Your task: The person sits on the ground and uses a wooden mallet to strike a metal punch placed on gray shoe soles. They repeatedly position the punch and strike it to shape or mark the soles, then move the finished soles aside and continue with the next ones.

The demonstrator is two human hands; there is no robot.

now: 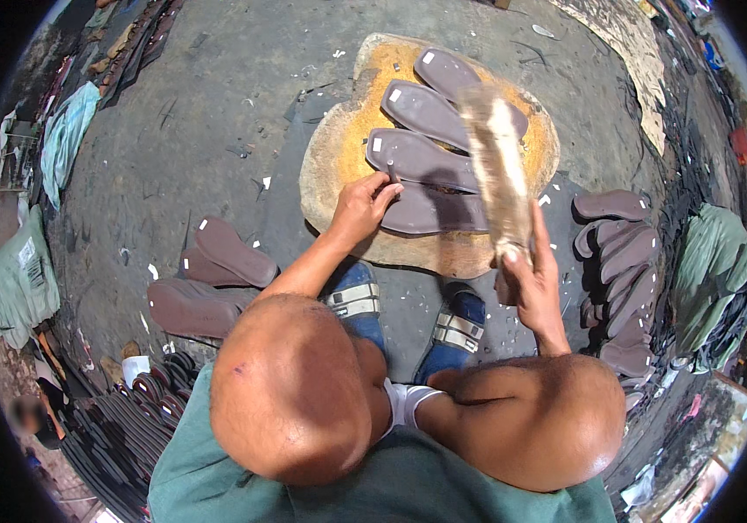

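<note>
Several brown shoe soles [426, 159] lie side by side across a round, worn wooden block [328, 179] in front of me. My left hand [363, 207] is closed, thumb and fingers pinching a short dark rod like a punch [393, 171] at the left end of the nearest soles. In my right hand [537, 283] is a long, thick, tan-brown club-like bar [502, 166], gripped by its near end. The bar is raised over the soles' right side, smeared by motion, and hides part of them. Small white stickers mark the soles' left ends.
Loose soles [195, 307] lie on the floor left of the block, and a stack of soles [626, 279] stands at the right. Rows of dark soles [121, 427] sit at lower left. Green sacks [25, 279] flank both sides. My sandalled feet [456, 327] are close to the block.
</note>
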